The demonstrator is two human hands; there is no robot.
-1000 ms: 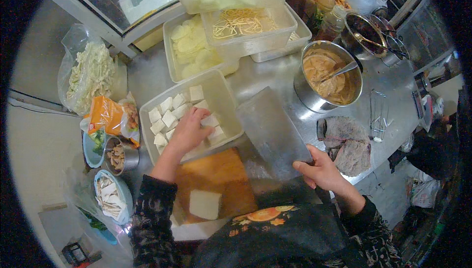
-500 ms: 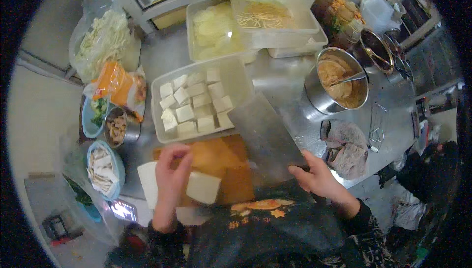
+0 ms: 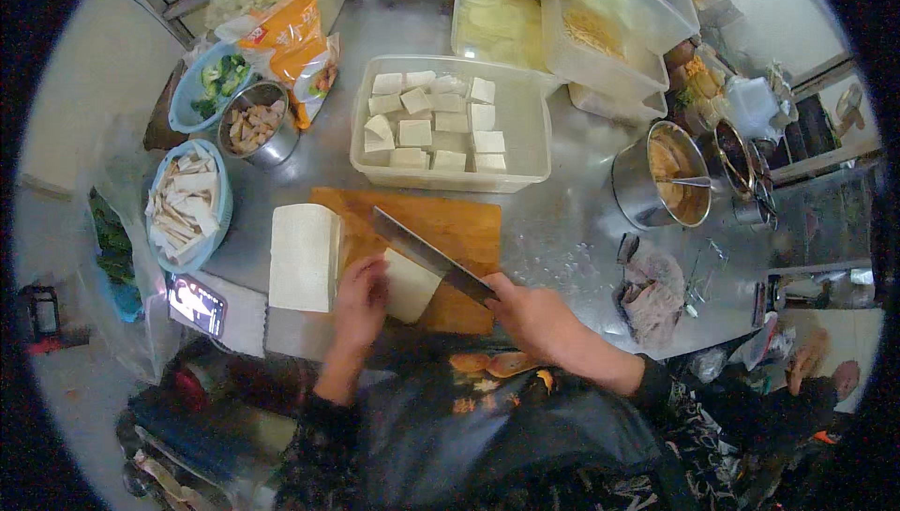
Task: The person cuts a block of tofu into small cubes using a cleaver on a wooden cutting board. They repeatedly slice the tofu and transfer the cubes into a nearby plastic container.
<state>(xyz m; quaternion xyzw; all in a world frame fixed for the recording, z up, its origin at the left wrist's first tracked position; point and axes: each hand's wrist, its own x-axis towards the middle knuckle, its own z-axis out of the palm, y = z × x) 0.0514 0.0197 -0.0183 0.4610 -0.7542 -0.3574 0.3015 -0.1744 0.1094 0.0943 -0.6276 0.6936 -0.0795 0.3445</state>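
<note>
My right hand grips the handle of a cleaver, its broad blade turned nearly edge-on and slanting over the wooden cutting board. Beneath the blade lies a smaller block of white tofu. My left hand, fingers curled and slightly blurred, holds the left side of that block. A larger tofu slab sits left of my left hand, partly over the board's left edge. Behind the board, a translucent plastic tub contains several cut tofu pieces.
On the left stand a blue basket of pale strips, a metal pot of meat chunks and a phone. An orange bag lies behind. At right are a pot of brown sauce and a crumpled cloth.
The cleaver has swung from lying broadside at the right to nearly edge-on above the smaller tofu block. My left hand has come down beside that block. The whole view has shifted.
</note>
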